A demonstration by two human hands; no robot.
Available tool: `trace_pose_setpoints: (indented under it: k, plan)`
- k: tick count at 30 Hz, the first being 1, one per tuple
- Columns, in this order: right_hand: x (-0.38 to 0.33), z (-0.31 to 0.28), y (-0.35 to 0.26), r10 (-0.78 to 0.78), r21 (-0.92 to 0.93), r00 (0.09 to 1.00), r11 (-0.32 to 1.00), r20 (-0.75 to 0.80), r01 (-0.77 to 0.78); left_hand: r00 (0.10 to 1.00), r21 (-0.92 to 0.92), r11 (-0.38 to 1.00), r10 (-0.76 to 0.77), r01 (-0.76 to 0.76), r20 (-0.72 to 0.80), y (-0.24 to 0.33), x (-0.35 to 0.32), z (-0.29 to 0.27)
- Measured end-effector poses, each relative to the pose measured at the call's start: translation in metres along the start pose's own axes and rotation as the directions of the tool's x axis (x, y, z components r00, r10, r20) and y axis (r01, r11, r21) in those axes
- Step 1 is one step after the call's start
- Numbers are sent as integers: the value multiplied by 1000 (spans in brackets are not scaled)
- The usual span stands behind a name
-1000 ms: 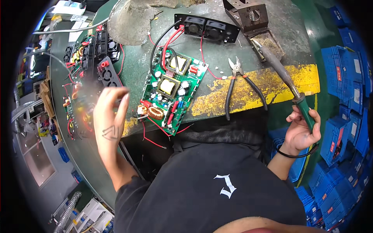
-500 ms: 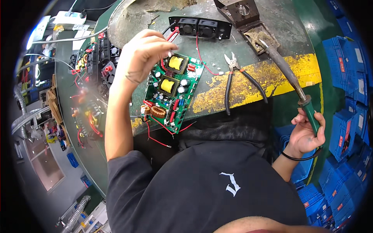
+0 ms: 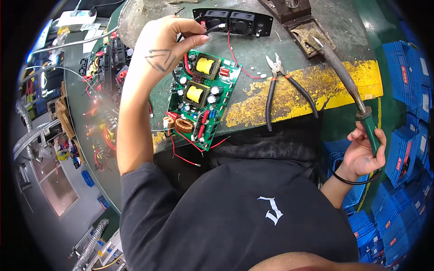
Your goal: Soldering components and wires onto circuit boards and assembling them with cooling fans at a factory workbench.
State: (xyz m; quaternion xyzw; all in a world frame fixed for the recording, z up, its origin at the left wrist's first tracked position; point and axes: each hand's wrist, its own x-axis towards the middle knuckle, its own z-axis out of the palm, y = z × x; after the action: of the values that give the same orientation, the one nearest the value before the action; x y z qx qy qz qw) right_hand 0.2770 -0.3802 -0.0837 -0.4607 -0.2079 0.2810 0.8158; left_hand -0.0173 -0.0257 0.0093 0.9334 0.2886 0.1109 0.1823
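Note:
A green circuit board (image 3: 199, 101) with yellow transformers and a copper coil lies on the worn green bench (image 3: 271, 54). My left hand (image 3: 167, 45) reaches over its far end and pinches a black wire (image 3: 212, 29) that runs to a black socket panel (image 3: 235, 21). Red wires trail from the board. My right hand (image 3: 361, 153) is off the bench's right edge, gripping the green handle of a soldering iron (image 3: 348, 83) whose tip points up toward the holder.
Side cutters (image 3: 282, 88) with black handles lie on the yellow-painted strip. A soldering iron stand (image 3: 300, 20) with a sponge sits at the back. More boards and wiring (image 3: 106, 72) crowd the left. Blue crates (image 3: 407, 77) stack at right.
My left hand rose from the bench's near left edge, crossed over the circuit board and took hold of the black wire at the socket panel. The right hand kept the soldering iron.

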Motion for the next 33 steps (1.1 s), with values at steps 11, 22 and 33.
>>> trace_pose_setpoints:
  k: [11,22,33]
  plan:
    - [6,2,4,15,27,1000,1000,26,-16,497,40,542,795,-840,-348,-1,59,42]
    - [8,1,-3,11,9,999,1000,32,-11,862,-110,869,493,-483,113,46,50,34]
    - [9,2,-4,22,26,1000,999,4,-22,923,-87,962,273,-259,271,60,34,15]
